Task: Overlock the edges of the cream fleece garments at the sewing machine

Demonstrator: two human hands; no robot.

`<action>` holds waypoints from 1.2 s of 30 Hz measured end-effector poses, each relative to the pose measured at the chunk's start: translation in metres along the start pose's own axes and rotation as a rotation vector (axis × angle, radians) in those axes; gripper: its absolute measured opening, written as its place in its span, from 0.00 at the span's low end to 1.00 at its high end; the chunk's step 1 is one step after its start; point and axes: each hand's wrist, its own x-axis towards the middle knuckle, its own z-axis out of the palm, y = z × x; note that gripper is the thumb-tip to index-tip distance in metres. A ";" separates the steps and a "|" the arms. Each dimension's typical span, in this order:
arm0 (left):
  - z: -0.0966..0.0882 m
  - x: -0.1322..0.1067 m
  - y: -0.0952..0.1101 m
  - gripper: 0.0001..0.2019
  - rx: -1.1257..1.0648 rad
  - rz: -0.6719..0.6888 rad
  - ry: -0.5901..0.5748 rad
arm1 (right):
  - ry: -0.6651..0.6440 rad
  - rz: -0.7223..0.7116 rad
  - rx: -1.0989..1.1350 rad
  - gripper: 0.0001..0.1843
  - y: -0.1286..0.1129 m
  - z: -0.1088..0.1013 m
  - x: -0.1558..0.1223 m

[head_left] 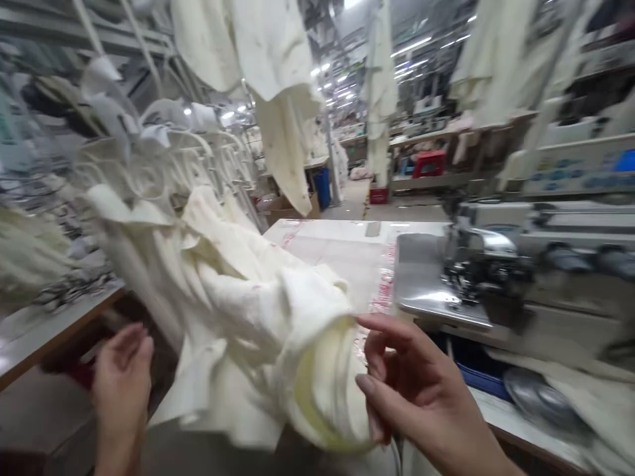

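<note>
A cream cloth garment piece (pixel 248 284) lies bunched across the near side of the worktable, its rolled round opening (pixel 317 383) facing me. My right hand (pixel 417 383) is at the right rim of that opening. Its index fingertip touches or nearly touches the cloth edge, the thumb stands apart, and I see no cloth pinched between them. Left of the garment, my left hand (pixel 124 377) is in the air, loosely bent and blurred, with nothing visible in it. Part of the garment hangs below the table edge.
A sewing machine (pixel 489 264) with a shiny metal plate stands at the right. Cream pieces (pixel 278 86) hang overhead, and a rack of white hangers (pixel 173 152) is at the left. Beyond the white table (pixel 322 238) are a blue bin (pixel 321 188) and a red stool (pixel 429 162).
</note>
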 end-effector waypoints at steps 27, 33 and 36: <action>0.084 0.127 0.127 0.12 -0.233 0.879 -0.649 | -0.095 0.245 -0.991 0.08 0.007 -0.113 -0.096; 0.139 0.163 0.219 0.14 -0.001 0.623 -0.357 | 0.220 0.127 -1.054 0.15 -0.049 -0.142 -0.046; 0.158 0.104 0.265 0.16 -0.084 0.690 -0.319 | 0.497 0.077 -1.308 0.12 -0.031 -0.147 -0.024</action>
